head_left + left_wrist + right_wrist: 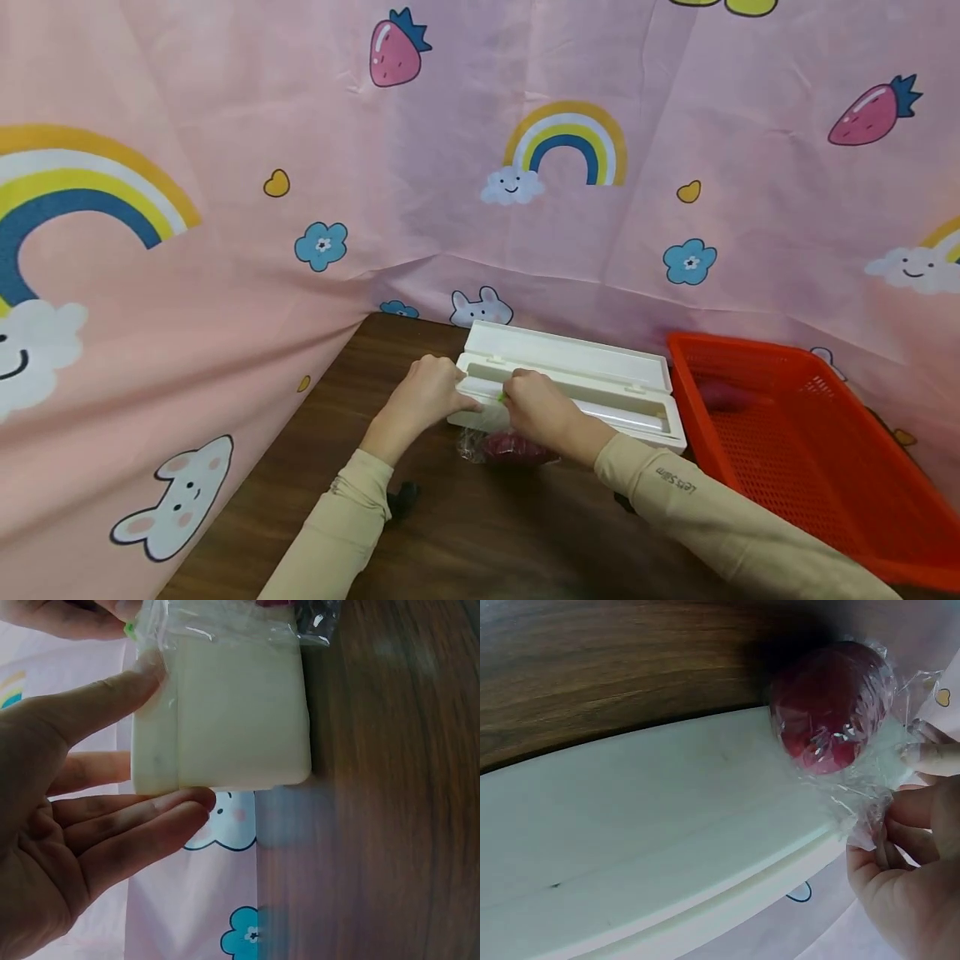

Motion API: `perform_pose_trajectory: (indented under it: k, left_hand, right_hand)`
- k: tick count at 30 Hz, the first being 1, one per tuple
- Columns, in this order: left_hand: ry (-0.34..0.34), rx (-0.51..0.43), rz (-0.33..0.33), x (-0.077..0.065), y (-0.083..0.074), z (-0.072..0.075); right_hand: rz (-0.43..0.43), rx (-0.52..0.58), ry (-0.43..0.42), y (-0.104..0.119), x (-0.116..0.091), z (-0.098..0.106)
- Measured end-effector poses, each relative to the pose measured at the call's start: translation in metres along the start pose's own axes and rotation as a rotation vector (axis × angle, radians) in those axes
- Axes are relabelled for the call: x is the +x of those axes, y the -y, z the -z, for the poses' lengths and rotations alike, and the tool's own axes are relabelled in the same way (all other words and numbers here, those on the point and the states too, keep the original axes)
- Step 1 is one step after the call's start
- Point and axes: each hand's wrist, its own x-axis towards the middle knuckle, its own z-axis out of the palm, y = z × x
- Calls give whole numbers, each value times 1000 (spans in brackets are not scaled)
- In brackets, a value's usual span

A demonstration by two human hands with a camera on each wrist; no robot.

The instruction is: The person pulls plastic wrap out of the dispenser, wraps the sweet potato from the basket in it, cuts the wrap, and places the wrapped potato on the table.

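Note:
A long white cling film box (pixel 566 379) stands on the table with its lid (pixel 570 354) raised and a roll (pixel 622 415) inside. My left hand (pixel 429 387) holds its left end, the thumb (pixel 112 701) on the front and the other fingers around the end. With bunched cling film (pixel 866 817) pinched in its fingers, my right hand (pixel 915 862) is at the box's front edge. A round dark red fruit, like an apple (pixel 829 705), is wrapped in that film against the box's front. A small green piece (pixel 130 630) shows by the right fingertips; its kind is unclear.
A red plastic basket (pixel 795 467) stands at the right, with a blurred dark red item (pixel 723 396) inside. Small dark objects (pixel 403 498) lie on the brown table (pixel 480 533), partly behind the forearms. A pink printed cloth (pixel 450 167) hangs behind and at the left.

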Motion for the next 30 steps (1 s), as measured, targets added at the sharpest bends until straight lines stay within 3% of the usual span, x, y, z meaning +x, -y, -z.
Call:
perform_pose_trajectory:
  k: [6, 15, 30]
  left_hand:
    - [6, 10, 36, 1, -3, 1]
    - [-32, 26, 12, 0, -7, -2]
    - [-62, 98, -24, 3, -5, -3]
  right_hand:
    - [4, 11, -30, 1, 5, -2]
    - [-11, 22, -30, 0, 13, -8]
    - [50, 28, -57, 13, 30, -16]
